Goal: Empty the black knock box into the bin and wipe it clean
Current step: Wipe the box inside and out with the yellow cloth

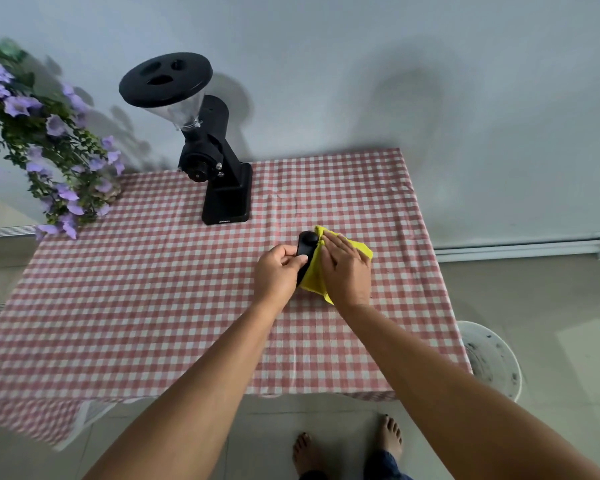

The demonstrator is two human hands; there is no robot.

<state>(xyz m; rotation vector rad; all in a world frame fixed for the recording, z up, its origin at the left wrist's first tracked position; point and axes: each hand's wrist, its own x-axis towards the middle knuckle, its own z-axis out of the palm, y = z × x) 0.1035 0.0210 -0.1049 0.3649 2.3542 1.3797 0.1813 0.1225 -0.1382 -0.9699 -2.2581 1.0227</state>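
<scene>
Far left, purple flowers (45, 140) hang over the back-left corner of the table (153, 306), which is covered in a red-and-white checked cloth. Next right, a black coffee grinder (219, 161) stands at the back edge, clear hopper on top. Right of center, my left hand (279, 271) is closed around the black knock box (306, 247), thumb and fingers pinching its side, holding it tipped on edge just above the cloth. My right hand (345, 268) has fingers flat and together, pressing a yellow rag (359, 249) against the box's open side; the rag bunches under the palm. Past the table's right edge, near the front corner, a white bin (492, 358) sits on the floor with dark specks inside.
</scene>
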